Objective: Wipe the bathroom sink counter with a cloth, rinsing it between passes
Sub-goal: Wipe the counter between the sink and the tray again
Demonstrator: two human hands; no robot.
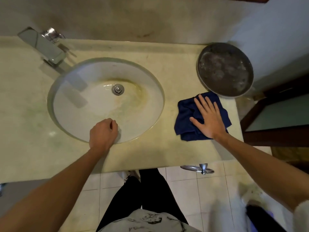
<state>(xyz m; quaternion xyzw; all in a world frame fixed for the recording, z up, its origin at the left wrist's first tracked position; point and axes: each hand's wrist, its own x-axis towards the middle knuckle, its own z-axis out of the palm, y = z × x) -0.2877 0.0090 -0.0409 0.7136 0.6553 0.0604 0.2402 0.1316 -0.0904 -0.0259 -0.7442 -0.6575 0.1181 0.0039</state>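
A dark blue cloth (185, 116) lies crumpled on the beige stone counter (25, 101), to the right of the oval white sink basin (93, 108). My right hand (209, 118) presses flat on the cloth, fingers spread and pointing away from me. My left hand (102, 133) rests as a loose fist on the basin's front rim, holding nothing. The basin has a metal drain (118, 89) and yellowish staining around it. A square chrome faucet (43, 46) stands at the back left.
A round metal bowl of soapy water (224, 70) sits at the counter's back right corner, just beyond the cloth. A dark wooden frame (270, 114) stands right of the counter. A metal towel ring (199, 168) hangs under the counter's front edge. Tiled floor lies below.
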